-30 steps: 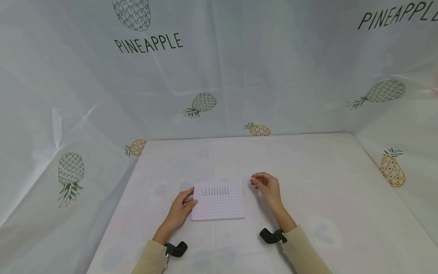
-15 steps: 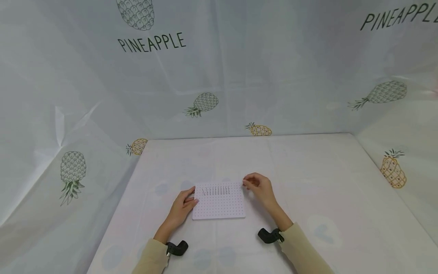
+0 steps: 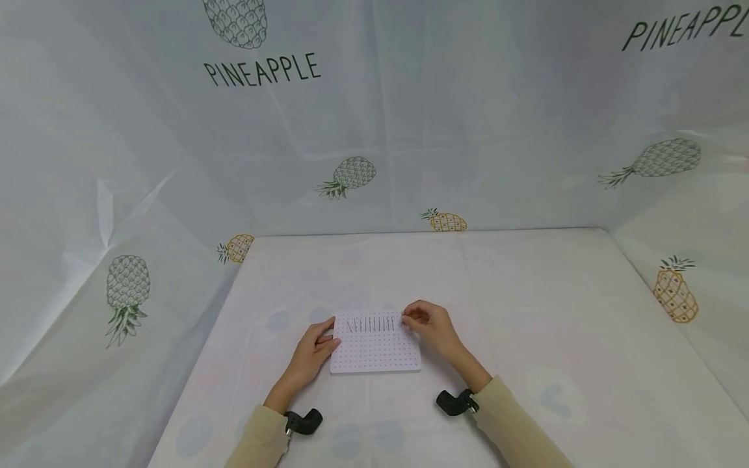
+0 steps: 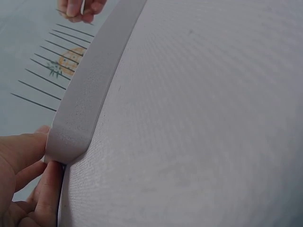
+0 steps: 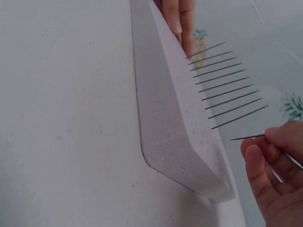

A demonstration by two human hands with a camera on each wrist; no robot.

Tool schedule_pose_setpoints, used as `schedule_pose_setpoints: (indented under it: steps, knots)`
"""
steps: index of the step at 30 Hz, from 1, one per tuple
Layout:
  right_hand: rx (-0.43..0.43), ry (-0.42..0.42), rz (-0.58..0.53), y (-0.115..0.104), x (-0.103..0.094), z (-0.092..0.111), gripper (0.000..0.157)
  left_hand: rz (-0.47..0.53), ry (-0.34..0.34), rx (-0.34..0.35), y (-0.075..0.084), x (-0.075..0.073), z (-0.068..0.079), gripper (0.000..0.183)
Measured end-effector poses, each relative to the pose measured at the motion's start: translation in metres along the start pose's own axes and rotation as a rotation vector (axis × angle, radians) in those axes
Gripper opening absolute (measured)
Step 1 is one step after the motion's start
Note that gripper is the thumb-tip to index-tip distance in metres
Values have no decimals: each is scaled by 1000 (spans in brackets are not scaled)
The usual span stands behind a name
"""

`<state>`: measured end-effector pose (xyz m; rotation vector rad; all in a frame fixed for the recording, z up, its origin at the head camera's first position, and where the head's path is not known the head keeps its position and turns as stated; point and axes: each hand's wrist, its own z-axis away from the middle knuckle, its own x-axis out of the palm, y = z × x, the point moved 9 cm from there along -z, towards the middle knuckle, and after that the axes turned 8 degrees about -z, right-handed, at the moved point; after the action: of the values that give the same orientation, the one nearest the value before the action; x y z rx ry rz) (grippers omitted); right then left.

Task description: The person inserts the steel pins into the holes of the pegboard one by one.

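Note:
A white board (image 3: 376, 356) with a grid of small holes lies on the table. Thin dark needle-like pins (image 5: 239, 97) stand in a row near its far edge; the leftmost lean a little. At the board's left edge, my left hand (image 3: 310, 352) holds the side near the far corner, its thumb and fingertips against the board in the left wrist view. Above the far right part of the board, my right hand (image 3: 433, 326) pinches one more thin dark pin (image 5: 244, 138) between thumb and fingertips. In the right wrist view, that pin's free end points toward the board, apart from its surface.
A white cloth with faint printed spots covers the table (image 3: 526, 292). Behind and at the sides hangs a pale curtain (image 3: 491, 130) printed with pineapples and lettering. Black wrist devices (image 3: 304, 422) sit at both cuffs.
My right hand has moved left with its pin, from beside the board to over its far right part. My left hand stays at the board's left edge.

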<state>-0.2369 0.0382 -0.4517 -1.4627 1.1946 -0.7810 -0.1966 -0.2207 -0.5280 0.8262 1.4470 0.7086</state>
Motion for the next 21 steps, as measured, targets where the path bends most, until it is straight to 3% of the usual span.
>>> schedule_pose_setpoints:
  steps: [14, 21]
  knots:
    - [5, -23, 75, 3, 8, 1, 6, -10, 0, -2, 0, 0, -1, 55]
    - [-15, -28, 96, 34, 9, -2, 7, -14, 2, -4, 0, 0, -1, 55]
